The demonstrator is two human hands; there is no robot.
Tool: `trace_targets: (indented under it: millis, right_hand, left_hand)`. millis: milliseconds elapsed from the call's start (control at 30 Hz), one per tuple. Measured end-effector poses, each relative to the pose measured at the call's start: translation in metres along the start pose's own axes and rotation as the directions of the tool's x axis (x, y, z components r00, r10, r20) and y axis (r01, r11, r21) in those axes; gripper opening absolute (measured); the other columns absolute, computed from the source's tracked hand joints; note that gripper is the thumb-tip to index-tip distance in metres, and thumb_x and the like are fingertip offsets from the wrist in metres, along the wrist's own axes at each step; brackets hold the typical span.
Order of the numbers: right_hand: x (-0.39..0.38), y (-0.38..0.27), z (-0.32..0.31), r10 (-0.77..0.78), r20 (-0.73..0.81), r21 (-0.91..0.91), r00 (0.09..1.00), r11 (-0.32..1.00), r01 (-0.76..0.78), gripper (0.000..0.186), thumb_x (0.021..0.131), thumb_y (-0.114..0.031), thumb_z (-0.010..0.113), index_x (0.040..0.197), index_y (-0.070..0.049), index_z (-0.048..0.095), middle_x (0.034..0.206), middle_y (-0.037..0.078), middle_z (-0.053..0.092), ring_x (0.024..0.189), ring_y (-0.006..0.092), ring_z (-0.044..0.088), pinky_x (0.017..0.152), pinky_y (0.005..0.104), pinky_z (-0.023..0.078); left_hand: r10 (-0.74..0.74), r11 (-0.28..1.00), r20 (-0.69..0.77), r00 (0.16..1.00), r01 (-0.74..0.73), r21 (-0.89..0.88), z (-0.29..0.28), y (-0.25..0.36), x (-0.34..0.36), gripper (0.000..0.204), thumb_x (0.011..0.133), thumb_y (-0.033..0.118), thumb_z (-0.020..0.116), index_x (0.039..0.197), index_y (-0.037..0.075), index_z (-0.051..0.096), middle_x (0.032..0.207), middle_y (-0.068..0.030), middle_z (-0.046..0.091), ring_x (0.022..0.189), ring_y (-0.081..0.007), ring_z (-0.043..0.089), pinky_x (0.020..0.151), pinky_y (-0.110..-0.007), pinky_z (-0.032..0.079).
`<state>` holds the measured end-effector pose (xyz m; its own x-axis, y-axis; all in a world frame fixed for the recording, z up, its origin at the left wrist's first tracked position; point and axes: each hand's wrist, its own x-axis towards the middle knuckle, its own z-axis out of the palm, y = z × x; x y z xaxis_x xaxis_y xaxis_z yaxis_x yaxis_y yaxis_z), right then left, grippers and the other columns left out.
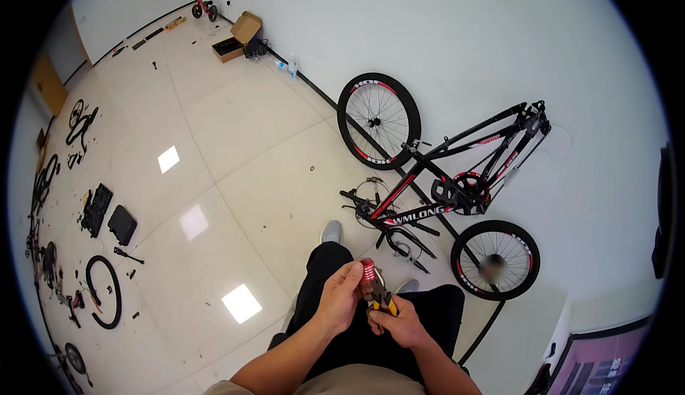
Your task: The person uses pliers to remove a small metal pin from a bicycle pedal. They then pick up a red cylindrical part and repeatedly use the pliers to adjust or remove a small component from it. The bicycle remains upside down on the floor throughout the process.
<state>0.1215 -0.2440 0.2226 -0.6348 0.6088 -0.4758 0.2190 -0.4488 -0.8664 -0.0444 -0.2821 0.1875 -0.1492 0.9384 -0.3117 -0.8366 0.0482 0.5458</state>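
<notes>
Left hand (pixel 341 291), forearm rising from the lower edge, fingers curled around a small red cylindrical part (pixel 367 270) held above the lap; right hand (pixel 398 321) closed on yellow-handled pliers (pixel 383 299), whose tip meets the part; both hands over dark trousers. Pale glossy tiled floor (pixel 235 138), white wall beyond; black-and-red bicycle (pixel 442 195) inverted against the wall, just ahead of the feet; loose tyre (pixel 104 291), black cases (pixel 107 216) and cardboard box (pixel 239 38) well apart, to the left.
</notes>
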Motion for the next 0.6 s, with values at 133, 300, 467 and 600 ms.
trace_targets:
  millis: [133, 300, 467, 600]
  right_hand:
    - [0.008, -0.003, 0.017, 0.005, -0.104, -0.100, 0.995, 0.995, -0.016, 0.017, 0.090, -0.004, 0.066, 0.106, 0.002, 0.061, 0.070, 0.004, 0.059, 0.058, 0.0127, 0.054, 0.055, 0.0278, 0.044]
    - [0.013, -0.007, 0.038, 0.031, -0.240, -0.234, 0.970, 0.968, -0.088, 0.010, 0.088, -0.003, 0.065, 0.094, 0.000, 0.058, 0.067, 0.004, 0.059, 0.056, 0.0118, 0.055, 0.053, 0.0274, 0.044]
    - [0.018, -0.008, 0.039, -0.059, -0.239, -0.332, 0.969, 0.943, -0.024, 0.009, 0.087, -0.004, 0.064, 0.091, -0.001, 0.057, 0.067, 0.004, 0.060, 0.056, 0.0111, 0.055, 0.053, 0.0274, 0.043]
    - [0.024, -0.008, 0.036, -0.164, -0.190, -0.473, 0.968, 0.879, 0.056, 0.012, 0.088, -0.006, 0.067, 0.094, 0.001, 0.058, 0.068, 0.004, 0.061, 0.059, 0.0108, 0.056, 0.055, 0.0279, 0.045]
  left_hand:
    - [0.045, 0.999, -0.084, 0.995, -0.047, -0.025, -0.005, -0.006, 0.005, 0.028, 0.105, 0.028, 0.060, 0.124, 0.009, 0.063, 0.118, -0.0089, 0.070, 0.092, -0.0143, 0.064, 0.082, -0.033, 0.053]
    - [-0.003, 0.987, -0.187, 0.982, -0.027, -0.159, -0.006, -0.015, 0.013, 0.027, 0.104, 0.024, 0.061, 0.124, 0.006, 0.062, 0.113, -0.0094, 0.071, 0.093, -0.0165, 0.064, 0.086, -0.032, 0.053]
    - [0.065, 0.988, -0.210, 0.975, -0.092, -0.122, 0.001, -0.012, 0.018, 0.033, 0.104, 0.027, 0.061, 0.129, 0.005, 0.059, 0.110, -0.0100, 0.070, 0.095, -0.0182, 0.064, 0.086, -0.033, 0.053]
    - [0.067, 0.978, -0.181, 0.981, -0.100, -0.182, 0.000, 0.001, 0.016, 0.035, 0.104, 0.028, 0.061, 0.130, 0.005, 0.057, 0.112, -0.0099, 0.069, 0.096, -0.0183, 0.064, 0.087, -0.033, 0.052]
